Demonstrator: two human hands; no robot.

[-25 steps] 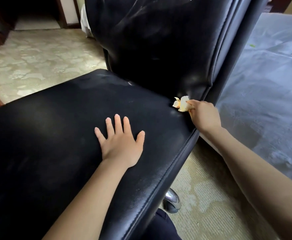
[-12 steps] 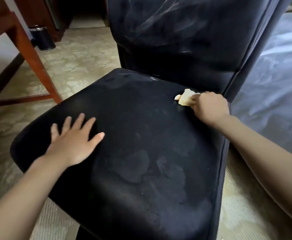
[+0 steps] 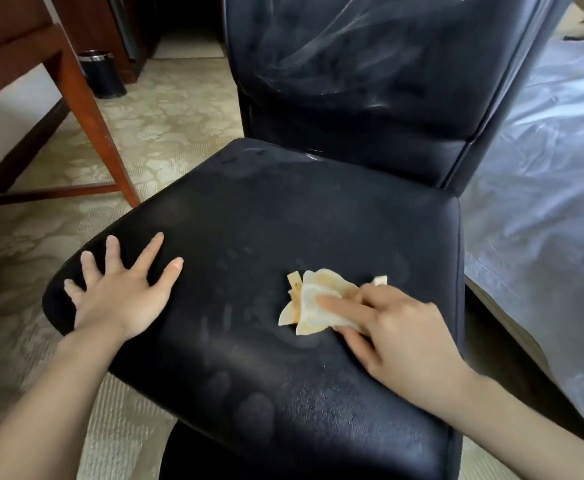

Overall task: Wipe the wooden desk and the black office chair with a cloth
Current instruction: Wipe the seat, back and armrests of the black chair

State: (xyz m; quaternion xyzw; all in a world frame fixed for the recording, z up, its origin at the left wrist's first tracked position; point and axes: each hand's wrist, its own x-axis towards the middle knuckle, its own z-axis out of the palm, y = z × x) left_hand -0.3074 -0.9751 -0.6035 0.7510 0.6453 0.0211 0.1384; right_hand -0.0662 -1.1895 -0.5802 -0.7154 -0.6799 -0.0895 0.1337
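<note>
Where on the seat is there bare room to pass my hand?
Free: the rear seat between backrest and cloth; the middle strip between left hand and cloth. Crowded: right front, under the right hand pressing the cloth.

Two bare hands and forearms of one person. The left hand and right hand have slim fingers and short, plain nails. The left forearm and right forearm are uncovered to the picture's edge. A dark patch between them may be clothing; this is unclear.
</note>
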